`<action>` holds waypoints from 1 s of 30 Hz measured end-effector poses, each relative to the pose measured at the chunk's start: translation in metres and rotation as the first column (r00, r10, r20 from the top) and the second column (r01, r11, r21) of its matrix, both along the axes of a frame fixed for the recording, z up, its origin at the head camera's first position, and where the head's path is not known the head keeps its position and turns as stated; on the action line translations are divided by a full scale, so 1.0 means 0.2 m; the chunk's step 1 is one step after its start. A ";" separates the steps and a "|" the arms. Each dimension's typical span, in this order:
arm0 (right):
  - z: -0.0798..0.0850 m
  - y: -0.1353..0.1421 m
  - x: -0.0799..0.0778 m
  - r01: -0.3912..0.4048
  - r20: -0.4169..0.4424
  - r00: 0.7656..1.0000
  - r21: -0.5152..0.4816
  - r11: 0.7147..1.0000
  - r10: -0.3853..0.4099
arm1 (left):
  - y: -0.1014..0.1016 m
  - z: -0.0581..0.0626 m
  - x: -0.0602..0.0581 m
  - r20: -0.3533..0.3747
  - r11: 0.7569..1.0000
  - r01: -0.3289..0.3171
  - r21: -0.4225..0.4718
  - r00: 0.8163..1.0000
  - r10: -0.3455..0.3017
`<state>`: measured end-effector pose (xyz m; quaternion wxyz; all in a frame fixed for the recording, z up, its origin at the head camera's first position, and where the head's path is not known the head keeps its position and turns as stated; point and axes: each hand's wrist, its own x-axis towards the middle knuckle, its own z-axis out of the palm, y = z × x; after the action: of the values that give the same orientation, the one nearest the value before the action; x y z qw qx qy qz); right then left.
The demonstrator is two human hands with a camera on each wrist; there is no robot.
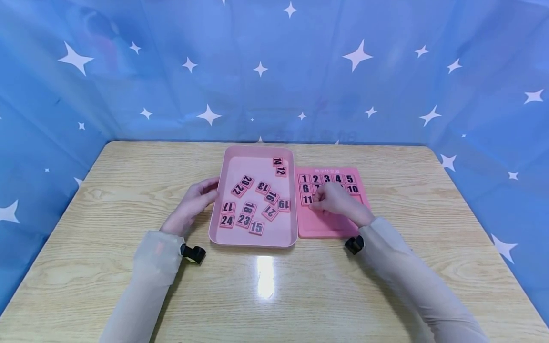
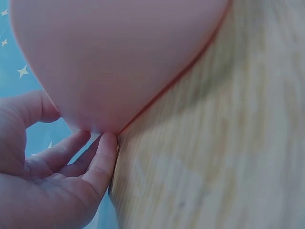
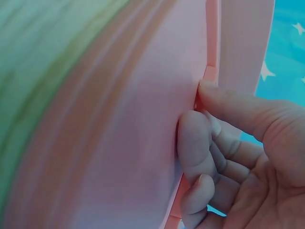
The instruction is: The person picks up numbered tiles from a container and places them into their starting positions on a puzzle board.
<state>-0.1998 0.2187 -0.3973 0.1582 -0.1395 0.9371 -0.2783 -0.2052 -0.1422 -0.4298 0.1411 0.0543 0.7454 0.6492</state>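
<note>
A pink tray (image 1: 253,243) holds several loose number tiles, among them tile 20 (image 1: 246,181) and tile 15 (image 1: 256,227). My left hand (image 1: 198,197) touches the tray's left wall with its fingertips, the fingers loosely bent. In the left wrist view, the fingertips (image 2: 107,138) meet the tray's outer wall low down. A pink number board (image 1: 328,226) lies right of the tray, its upper rows filled. With thumb and index finger, my right hand (image 1: 336,199) pinches tile 11 (image 1: 307,200) by its right end, in the board's third row. The hand hides parts of tiles 7 to 9.
Both things sit on a wood-grain table (image 1: 407,200), their neighbouring edges almost meeting. Behind the table's far edge hangs a blue curtain (image 1: 274,90) with white stars. A small black camera (image 1: 194,254) is strapped to each wrist.
</note>
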 end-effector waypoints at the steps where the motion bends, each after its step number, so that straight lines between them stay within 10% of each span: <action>1: 0.00 0.00 0.00 -0.003 0.001 1.000 0.001 1.000 0.003 | 0.00 0.00 0.00 -0.003 1.000 0.001 0.003 1.000 -0.001; 19: 0.10 0.00 -0.05 0.026 -0.103 0.994 -0.053 0.998 -0.031 | 0.00 -0.01 -0.01 0.004 1.000 -0.005 -0.016 1.000 0.005; 30: 0.21 -0.25 -0.21 0.078 -0.098 0.990 -0.232 0.970 -0.103 | 0.00 0.01 0.00 0.022 0.999 -0.006 -0.035 1.000 0.007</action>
<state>-0.2424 0.1690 -0.3557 0.0767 -0.1285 0.9117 -0.3825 -0.2051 -0.1425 -0.4269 0.1481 0.0423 0.7553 0.6370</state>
